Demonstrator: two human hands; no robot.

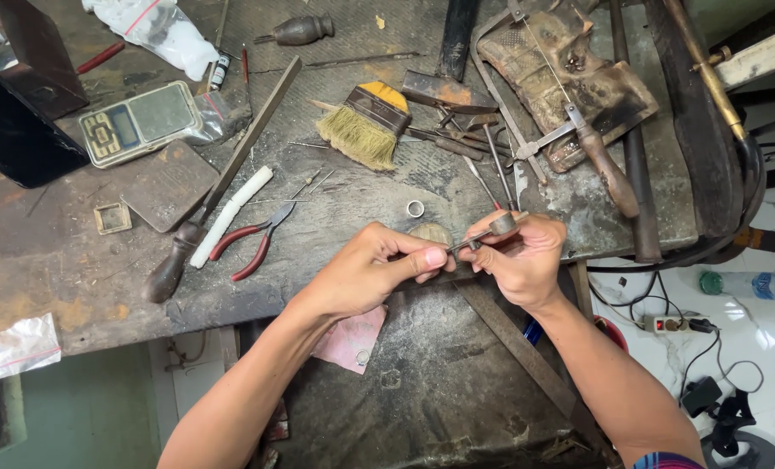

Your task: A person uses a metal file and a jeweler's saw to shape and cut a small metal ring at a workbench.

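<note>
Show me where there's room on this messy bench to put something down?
One bare patch lies on the bench left of the big file, between the small square frame and the plastic bag. Another is the dark apron below both hands. It is crowded around the brush, saw frame and red-handled pliers.

1. Left hand (379,265) and right hand (522,256) meet over the table (49,252) edge, pinching a small metal tool (491,229).
2. Silver ring (415,208) lies just beyond; red-handled pliers (253,241), brush (361,126) nearby.
</note>
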